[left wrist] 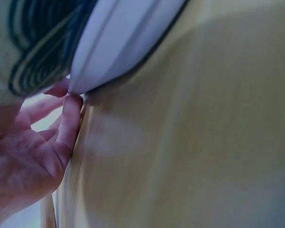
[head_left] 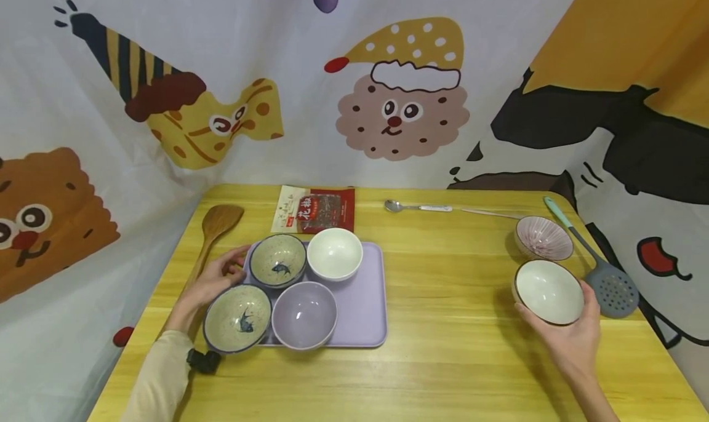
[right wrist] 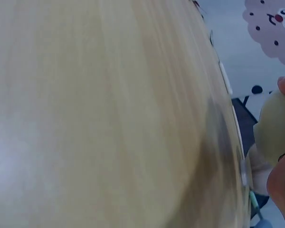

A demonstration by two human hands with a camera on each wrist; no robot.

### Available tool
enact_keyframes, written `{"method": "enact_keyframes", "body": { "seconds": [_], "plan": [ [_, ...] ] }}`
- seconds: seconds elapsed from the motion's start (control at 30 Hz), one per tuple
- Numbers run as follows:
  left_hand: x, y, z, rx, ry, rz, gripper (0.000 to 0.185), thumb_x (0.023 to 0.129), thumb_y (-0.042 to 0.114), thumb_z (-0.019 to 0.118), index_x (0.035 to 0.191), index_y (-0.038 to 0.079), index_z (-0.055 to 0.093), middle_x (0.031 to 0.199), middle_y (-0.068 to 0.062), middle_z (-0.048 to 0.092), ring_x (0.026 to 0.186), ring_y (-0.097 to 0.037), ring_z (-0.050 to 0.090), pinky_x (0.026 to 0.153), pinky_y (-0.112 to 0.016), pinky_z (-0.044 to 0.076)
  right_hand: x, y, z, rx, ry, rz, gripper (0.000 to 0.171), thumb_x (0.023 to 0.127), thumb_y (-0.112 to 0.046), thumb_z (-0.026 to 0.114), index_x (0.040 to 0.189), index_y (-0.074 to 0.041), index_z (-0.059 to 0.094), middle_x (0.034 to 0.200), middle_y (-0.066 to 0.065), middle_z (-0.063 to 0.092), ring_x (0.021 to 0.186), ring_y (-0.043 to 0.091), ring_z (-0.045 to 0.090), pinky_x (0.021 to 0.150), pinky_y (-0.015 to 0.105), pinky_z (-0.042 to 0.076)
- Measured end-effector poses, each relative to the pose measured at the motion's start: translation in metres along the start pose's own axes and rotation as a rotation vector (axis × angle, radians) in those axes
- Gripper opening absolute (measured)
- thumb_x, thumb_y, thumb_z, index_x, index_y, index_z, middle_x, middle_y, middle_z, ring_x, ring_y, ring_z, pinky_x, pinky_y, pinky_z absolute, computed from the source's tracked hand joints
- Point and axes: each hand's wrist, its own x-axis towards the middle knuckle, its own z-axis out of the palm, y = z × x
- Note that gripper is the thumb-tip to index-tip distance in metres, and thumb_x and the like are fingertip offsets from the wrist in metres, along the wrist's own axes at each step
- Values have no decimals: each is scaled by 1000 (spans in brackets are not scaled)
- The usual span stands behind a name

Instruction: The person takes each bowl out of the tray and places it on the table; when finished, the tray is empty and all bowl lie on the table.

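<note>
My right hand [head_left: 576, 342] holds a white bowl with a brown rim [head_left: 548, 291], thumb and fingers around its sides. Part of that bowl [right wrist: 274, 126] shows at the edge of the right wrist view. At the left edge of the lilac tray [head_left: 368, 299], my left hand [head_left: 213, 280] pinches the rim with its fingertips; the tray's side [left wrist: 123, 38] is close up in the left wrist view. Two speckled bowls with blue fish [head_left: 277, 259] [head_left: 235, 320], a white bowl [head_left: 335, 253] and a purple bowl [head_left: 304, 317] stand grouped on the tray's left part.
A pink striped bowl [head_left: 544, 237] stands just behind the held bowl, beside a grey slotted turner [head_left: 612, 290]. A wooden spatula [head_left: 218, 222] lies left of the tray. Behind it are a red spice packet [head_left: 327, 210] and a metal spoon [head_left: 418, 207].
</note>
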Motion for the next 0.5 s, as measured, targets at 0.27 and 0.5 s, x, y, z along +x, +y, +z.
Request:
{"method": "enact_keyframes", "body": {
  "seconds": [0.27,0.5],
  "plan": [
    [-1,-3,5,7,37,57,60,94,-6,55,150,-9,37,113,-23,55,86,-11,53,72,-21,48,-1,16,-8,-53,25,110,110,68,-16,92,158,-26,30,157,10,37,136,23,39,110,24,32],
    [-2,-4,5,9,36,69,57,96,-5,54,151,-9,37,114,-23,55,88,-11,53,73,-21,46,4,21,-13,-92,20,156,113,70,-22,91,160,-26,25,160,14,32,139,34,37,117,38,31]
  ]
}}
